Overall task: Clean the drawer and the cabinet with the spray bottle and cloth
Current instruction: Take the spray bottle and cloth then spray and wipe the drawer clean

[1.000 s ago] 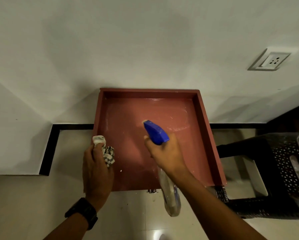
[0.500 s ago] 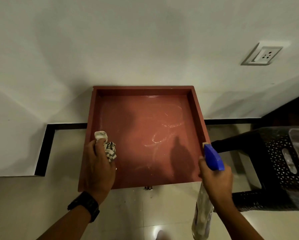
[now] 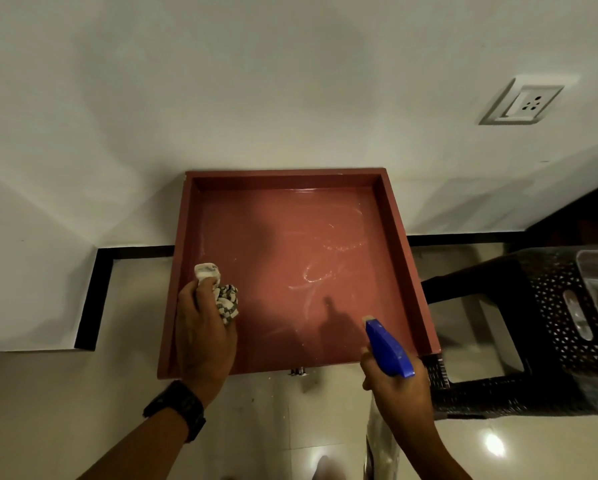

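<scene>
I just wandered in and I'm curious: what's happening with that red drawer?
A person is cleaning the pulled-out red drawer. Their right hand grips a spray bottle with a blue head, its nozzle aimed into the drawer. Their left hand holds a crumpled cloth at the drawer's left side. Streaks of sprayed liquid lie on the drawer floor, not yet wiped away. A black perforated stool stands to the right.

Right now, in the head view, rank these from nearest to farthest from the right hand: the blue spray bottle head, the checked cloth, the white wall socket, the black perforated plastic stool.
From the right hand:
1. Blue spray bottle head, gripped in that hand.
2. Black perforated plastic stool, just to its right.
3. Checked cloth, across the red drawer in the left hand.
4. White wall socket, high on the wall, upper right.
</scene>
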Demonstrator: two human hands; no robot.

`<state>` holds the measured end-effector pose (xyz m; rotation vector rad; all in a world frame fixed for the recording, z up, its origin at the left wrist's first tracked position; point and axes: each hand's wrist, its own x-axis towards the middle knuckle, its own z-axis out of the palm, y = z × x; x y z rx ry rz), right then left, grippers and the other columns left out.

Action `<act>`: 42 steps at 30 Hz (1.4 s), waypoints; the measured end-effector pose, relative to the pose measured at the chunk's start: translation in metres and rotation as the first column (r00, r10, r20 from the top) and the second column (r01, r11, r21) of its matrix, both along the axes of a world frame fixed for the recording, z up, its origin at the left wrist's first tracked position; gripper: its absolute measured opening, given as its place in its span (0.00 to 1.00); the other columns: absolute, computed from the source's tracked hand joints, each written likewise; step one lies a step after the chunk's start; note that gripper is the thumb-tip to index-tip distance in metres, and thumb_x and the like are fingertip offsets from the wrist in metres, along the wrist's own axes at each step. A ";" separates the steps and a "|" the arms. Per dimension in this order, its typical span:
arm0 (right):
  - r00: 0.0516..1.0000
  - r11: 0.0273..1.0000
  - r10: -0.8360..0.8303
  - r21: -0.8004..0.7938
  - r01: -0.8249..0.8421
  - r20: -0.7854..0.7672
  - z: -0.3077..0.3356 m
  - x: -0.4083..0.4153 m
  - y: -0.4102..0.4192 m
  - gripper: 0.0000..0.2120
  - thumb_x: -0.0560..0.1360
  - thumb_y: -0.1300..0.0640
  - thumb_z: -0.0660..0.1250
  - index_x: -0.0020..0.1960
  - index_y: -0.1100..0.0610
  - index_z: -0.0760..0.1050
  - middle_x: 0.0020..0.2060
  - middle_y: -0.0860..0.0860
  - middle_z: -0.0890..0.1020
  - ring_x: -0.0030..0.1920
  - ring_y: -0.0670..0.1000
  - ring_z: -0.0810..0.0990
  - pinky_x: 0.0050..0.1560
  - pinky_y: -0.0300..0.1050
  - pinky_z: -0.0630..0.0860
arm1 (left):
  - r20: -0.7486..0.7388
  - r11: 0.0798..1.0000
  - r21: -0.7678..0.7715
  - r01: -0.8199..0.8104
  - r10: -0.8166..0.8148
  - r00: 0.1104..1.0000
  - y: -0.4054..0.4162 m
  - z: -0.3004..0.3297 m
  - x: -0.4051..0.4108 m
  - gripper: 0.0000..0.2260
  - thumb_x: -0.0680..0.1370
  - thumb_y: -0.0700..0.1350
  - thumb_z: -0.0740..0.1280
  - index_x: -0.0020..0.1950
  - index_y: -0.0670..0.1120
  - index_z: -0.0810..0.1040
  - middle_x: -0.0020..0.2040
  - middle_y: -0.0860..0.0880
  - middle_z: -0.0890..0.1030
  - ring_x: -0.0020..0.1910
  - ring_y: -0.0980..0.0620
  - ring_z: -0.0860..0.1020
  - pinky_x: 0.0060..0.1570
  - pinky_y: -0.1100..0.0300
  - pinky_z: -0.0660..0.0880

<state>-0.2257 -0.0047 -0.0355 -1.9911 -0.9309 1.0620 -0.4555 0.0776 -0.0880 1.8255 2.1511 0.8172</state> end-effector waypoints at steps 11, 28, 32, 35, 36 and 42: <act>0.999 0.998 0.053 -0.030 -0.053 -0.005 -0.020 0.003 -0.005 0.03 0.75 0.61 0.69 0.47 0.56 0.76 0.32 0.57 0.80 0.33 0.54 0.79 0.28 0.28 0.71 | -0.098 0.991 -0.131 -0.002 -0.011 0.995 -0.013 -0.041 -0.008 0.28 0.67 0.33 0.74 0.66 0.39 0.70 0.60 0.36 0.72 0.53 0.38 0.76 0.49 0.47 0.79; 0.995 0.994 0.065 -0.085 -0.071 -0.073 -0.042 0.017 0.013 0.09 0.73 0.61 0.69 0.51 0.63 0.76 0.29 0.59 0.81 0.31 0.52 0.80 0.34 0.39 0.69 | -0.178 0.987 -0.121 -0.102 0.080 0.981 0.065 -0.089 -0.003 0.34 0.74 0.60 0.55 0.72 0.36 0.64 0.69 0.36 0.67 0.68 0.36 0.67 0.59 0.44 0.73; 0.994 0.999 0.033 -0.022 -0.036 -0.103 -0.037 0.008 0.026 0.05 0.69 0.59 0.72 0.44 0.52 0.79 0.25 0.56 0.81 0.29 0.50 0.80 0.42 0.48 0.76 | -0.204 0.987 -0.101 -0.128 0.105 0.973 0.126 -0.093 -0.004 0.28 0.73 0.49 0.54 0.69 0.34 0.67 0.67 0.36 0.69 0.66 0.36 0.68 0.59 0.44 0.73; 0.989 1.000 0.006 0.016 -0.003 -0.146 -0.034 0.000 0.034 0.07 0.59 0.44 0.70 0.37 0.35 0.80 0.29 0.54 0.82 0.29 0.53 0.80 0.42 0.44 0.76 | -0.196 0.987 -0.078 -0.139 0.121 0.973 0.161 -0.095 -0.004 0.28 0.72 0.48 0.50 0.66 0.35 0.69 0.61 0.37 0.72 0.61 0.38 0.71 0.54 0.46 0.75; 0.989 1.000 0.002 0.022 0.001 -0.148 -0.034 0.000 0.035 0.07 0.61 0.46 0.71 0.37 0.35 0.79 0.30 0.53 0.83 0.29 0.54 0.80 0.43 0.46 0.77 | -0.192 0.988 -0.071 -0.136 0.121 0.974 0.168 -0.095 -0.003 0.28 0.72 0.49 0.49 0.65 0.35 0.70 0.60 0.37 0.73 0.59 0.38 0.72 0.52 0.47 0.74; 0.995 0.998 -0.026 0.057 0.031 -0.099 -0.023 0.004 0.049 0.09 0.71 0.63 0.70 0.42 0.49 0.77 0.31 0.60 0.80 0.33 0.57 0.79 0.39 0.51 0.77 | -0.163 0.993 -0.095 -0.069 0.053 0.985 0.159 -0.096 -0.007 0.27 0.77 0.50 0.61 0.71 0.36 0.63 0.67 0.37 0.71 0.65 0.38 0.69 0.63 0.46 0.70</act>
